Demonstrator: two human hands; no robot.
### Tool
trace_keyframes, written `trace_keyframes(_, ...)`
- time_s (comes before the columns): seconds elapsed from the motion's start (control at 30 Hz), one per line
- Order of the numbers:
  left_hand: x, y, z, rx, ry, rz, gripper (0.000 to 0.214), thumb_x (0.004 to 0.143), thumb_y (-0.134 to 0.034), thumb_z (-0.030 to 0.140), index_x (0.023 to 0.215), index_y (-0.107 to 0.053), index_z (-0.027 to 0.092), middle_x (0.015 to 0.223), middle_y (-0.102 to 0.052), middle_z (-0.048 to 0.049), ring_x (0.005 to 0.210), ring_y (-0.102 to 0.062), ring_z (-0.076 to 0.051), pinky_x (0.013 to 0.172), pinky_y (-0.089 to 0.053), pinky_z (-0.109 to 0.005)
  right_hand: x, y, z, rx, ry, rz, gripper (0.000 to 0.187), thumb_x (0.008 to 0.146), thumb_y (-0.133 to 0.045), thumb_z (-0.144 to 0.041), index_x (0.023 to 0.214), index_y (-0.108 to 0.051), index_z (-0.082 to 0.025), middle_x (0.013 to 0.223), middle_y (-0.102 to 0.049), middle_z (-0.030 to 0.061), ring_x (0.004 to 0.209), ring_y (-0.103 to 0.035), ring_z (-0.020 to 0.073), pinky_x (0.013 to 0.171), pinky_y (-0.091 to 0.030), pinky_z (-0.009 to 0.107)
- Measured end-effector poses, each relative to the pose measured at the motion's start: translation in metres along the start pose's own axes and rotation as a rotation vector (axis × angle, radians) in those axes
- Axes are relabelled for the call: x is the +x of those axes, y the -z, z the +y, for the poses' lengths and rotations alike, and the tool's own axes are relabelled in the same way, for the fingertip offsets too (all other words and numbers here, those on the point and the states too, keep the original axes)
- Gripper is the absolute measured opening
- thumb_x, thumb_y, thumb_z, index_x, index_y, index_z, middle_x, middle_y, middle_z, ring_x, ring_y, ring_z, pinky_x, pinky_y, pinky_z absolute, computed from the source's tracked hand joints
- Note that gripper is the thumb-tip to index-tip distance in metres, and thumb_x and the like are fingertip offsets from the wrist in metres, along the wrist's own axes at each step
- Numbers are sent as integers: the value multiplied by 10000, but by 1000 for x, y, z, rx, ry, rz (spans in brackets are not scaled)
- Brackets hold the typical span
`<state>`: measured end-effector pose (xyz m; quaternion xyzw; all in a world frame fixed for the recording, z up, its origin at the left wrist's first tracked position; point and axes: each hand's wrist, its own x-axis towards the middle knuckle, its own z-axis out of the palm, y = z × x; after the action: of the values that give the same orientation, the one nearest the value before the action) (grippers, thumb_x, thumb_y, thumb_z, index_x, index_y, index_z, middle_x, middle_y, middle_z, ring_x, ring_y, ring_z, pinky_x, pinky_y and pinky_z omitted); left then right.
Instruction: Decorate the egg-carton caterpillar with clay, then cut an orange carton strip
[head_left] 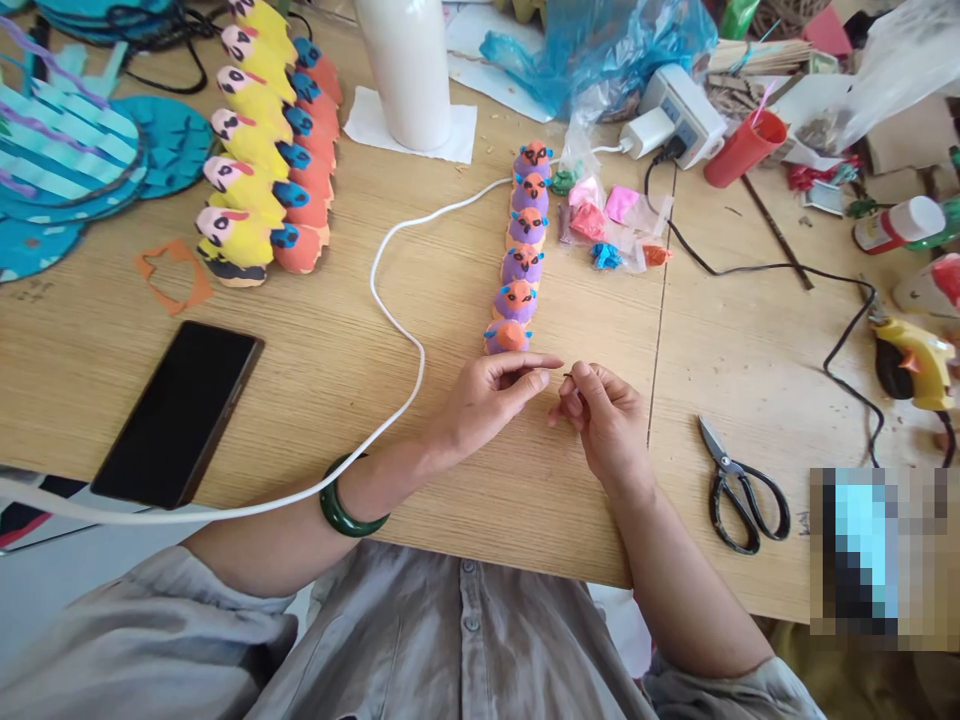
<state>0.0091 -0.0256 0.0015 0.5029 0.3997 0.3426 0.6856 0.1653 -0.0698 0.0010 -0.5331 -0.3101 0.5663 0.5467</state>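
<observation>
centre frame, both hands meet over a pale wood-grain worktop (510, 500). the right hand (607, 415) has its fingers (581, 385) pinched on a tiny dark sliver (568, 376), wire-thin and too small to identify. the left hand (491, 395), with a glossy green bangle (341, 510) at the wrist, reaches toward the sliver's tip; i cannot tell its grip. just above stands a row of lumpy purple-and-orange figures (521, 250). black-handled steel scissors (739, 490) lie lower right.
</observation>
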Motion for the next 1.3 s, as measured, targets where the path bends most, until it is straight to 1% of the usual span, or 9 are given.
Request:
trace_keyframes(0.13, 0, -1, 1, 27, -44, -16, 344, 858, -766, 381, 1130, -789, 172, 662, -592, 28, 544, -441, -68, 508, -381, -211, 0, -1, 1, -12, 7, 8, 387, 870, -744, -541, 681, -672, -210, 543, -411, -70, 474, -370, 76, 551, -566, 253)
trace_keyframes(0.27, 1, -1, 1, 60, -89, -5, 273, 876, -763, 401, 1041, -809, 189, 779, -718, -13, 682, -600, -104, 618, -483, -217, -2, -3, 0, -38, 3, -15, 423, 871, -741, -548, 647, -644, -203, 548, -460, -58, 478, -444, 77, 528, -544, 240)
trace_keyframes(0.5, 1, 1, 1, 142, -201, 46, 188, 927, -717, 343, 907, -803, 177, 870, -789, -34, 812, -697, -148, 770, -540, -259, -3, -2, -3, -6, -51, -95, 497, 910, -628, -651, 778, -726, -182, 594, -585, -18, 457, -502, 81, 477, -532, 239)
trace_keyframes(0.6, 0, 2, 1, 225, -272, 58, 166, 932, -713, 319, 910, -810, 187, 859, -783, -30, 798, -689, -145, 758, -528, -256, -3, -3, -4, 13, -83, -91, 499, 879, -659, -660, 753, -712, -180, 581, -586, -22, 437, -482, 80, 467, -552, 252)
trace_keyframes(0.73, 0, 2, 1, 327, -347, 84, 163, 920, -730, 334, 935, -825, 202, 815, -756, -28, 733, -641, -131, 695, -489, -249, -1, -3, -4, 8, -74, -57, 407, 841, -761, -563, 714, -689, -183, 594, -585, -33, 453, -491, 72, 481, -571, 239)
trace_keyframes(0.83, 1, 1, 3, 291, -318, 105, 210, 943, -693, 350, 1002, -821, 195, 884, -762, -46, 773, -637, -136, 707, -481, -254, 0, -3, -4, 14, -37, 0, 339, 813, -804, -512, 761, -692, -196, 650, -602, -32, 514, -531, 79, 510, -579, 226)
trace_keyframes(0.97, 2, 1, 9, 202, -227, 119, 318, 967, -633, 436, 910, -819, 184, 649, -609, 3, 582, -475, -100, 551, -380, -248, 0, -3, -7, 27, -18, 41, 321, 816, -800, -499, 766, -681, -205, 593, -522, -58, 487, -435, 73, 518, -588, 241)
trace_keyframes(1.07, 2, 1, 11, 170, -187, 113, 346, 941, -653, 480, 881, -816, 181, 585, -513, 25, 546, -401, -94, 508, -321, -251, 0, -3, -8, 29, 2, 65, 347, 830, -784, -515, 730, -669, -203, 563, -480, -67, 465, -367, 66, 520, -587, 248)
trace_keyframes(1.3, 0, 0, 11, 183, -138, 88, 311, 938, -648, 423, 934, -821, 165, 614, -580, 15, 550, -401, -92, 505, -312, -249, -1, -2, -6, 15, 6, 53, 334, 841, -778, -516, 747, -690, -208, 538, -451, -71, 464, -351, 71, 495, -557, 237)
